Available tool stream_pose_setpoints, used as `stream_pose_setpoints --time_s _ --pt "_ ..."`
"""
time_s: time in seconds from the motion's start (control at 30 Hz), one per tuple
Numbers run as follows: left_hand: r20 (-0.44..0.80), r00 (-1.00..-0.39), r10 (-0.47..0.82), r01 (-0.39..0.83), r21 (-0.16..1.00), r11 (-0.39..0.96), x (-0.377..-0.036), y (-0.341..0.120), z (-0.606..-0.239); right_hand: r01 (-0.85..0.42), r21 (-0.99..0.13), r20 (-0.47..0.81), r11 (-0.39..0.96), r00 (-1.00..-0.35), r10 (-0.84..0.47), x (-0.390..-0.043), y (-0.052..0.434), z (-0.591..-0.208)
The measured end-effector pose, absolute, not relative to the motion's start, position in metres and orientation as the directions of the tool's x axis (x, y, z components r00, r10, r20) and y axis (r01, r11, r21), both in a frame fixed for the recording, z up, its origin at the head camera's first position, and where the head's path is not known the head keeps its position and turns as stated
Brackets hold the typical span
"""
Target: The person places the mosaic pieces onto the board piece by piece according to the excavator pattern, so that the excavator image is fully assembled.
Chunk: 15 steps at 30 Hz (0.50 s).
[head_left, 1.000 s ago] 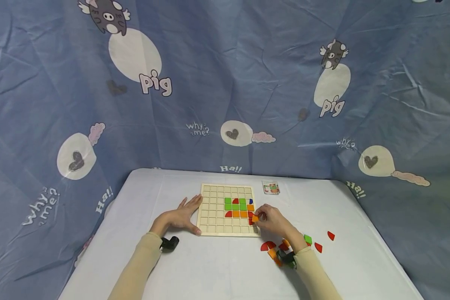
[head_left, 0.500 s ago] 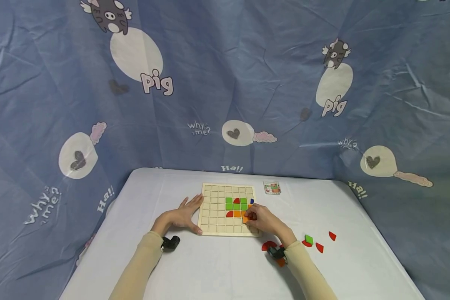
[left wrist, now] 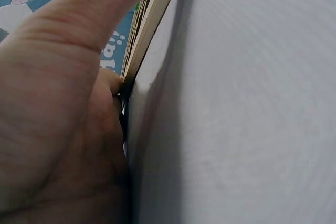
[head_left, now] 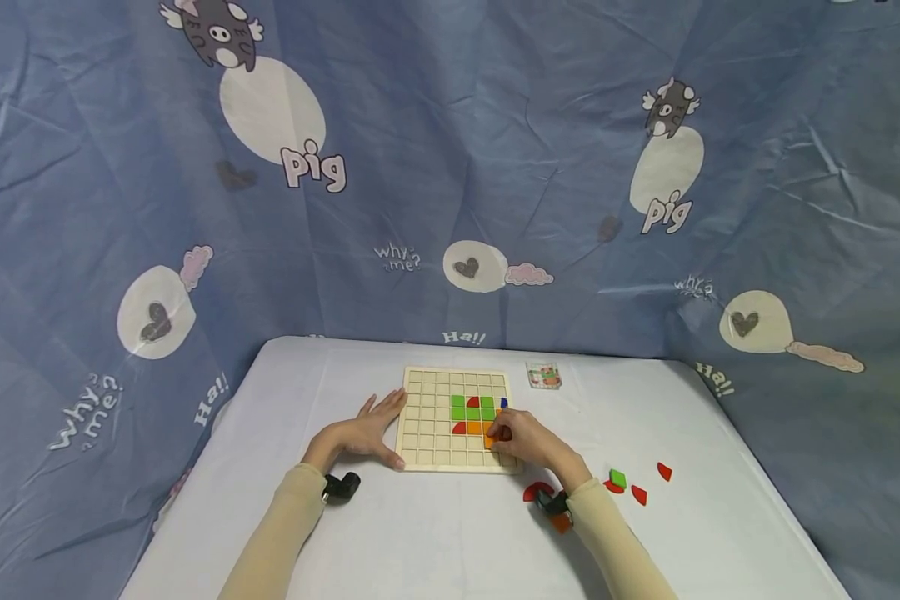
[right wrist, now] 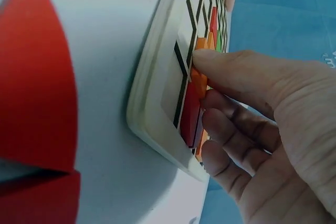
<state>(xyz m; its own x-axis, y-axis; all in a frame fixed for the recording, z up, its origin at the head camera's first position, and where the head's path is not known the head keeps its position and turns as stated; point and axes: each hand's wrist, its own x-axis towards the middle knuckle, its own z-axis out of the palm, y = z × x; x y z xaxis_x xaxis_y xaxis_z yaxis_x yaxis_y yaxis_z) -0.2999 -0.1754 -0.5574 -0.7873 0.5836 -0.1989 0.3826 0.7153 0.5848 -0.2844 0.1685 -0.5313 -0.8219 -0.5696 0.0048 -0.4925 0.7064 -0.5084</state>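
A pale wooden grid board (head_left: 423, 433) lies on the white-covered table in the head view. My left hand (head_left: 360, 434) has its fingers and thumb spread against the board's left edge. Over the right part of the board, my right hand (head_left: 531, 439) pinches an orange square tile (right wrist: 198, 83) between thumb and fingers, low among the placed pieces. Green square tiles (head_left: 472, 413), a red quarter-circle tile (head_left: 459, 428) and another orange tile (head_left: 474, 427) sit in the cells. A red tile (right wrist: 190, 116) shows beside the pinched one. The right fingers partly hide the pieces beneath.
A small picture card (head_left: 543, 376) lies beyond the board's right corner. Loose pieces lie to the right: a green tile (head_left: 618, 479), red quarter-circles (head_left: 639, 495) and an orange piece (head_left: 562, 523) partly under the right wrist camera. A patterned blue cloth (head_left: 495, 183) hangs behind the table.
My right hand has moved left with the orange tile, from the board's right edge to beside the orange row; lately it shifts only slightly. My left hand has stayed in place.
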Motion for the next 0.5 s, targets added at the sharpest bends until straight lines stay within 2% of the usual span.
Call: stream_pose_setpoints --time_s 0.27,0.5 --pt "-0.19 -0.786 0.588 0.388 0.589 0.709 -0.298 -0.175 -0.557 -0.507 -0.485 0.016 0.712 -0.82 -0.572 -0.28 0.17 -0.532" --pt "-0.187 -0.783 0.593 0.389 0.597 0.702 -0.297 -0.174 -0.555 -0.504 -0.49 0.131 0.711 -0.849 -0.512 -0.279 0.185 -0.528"
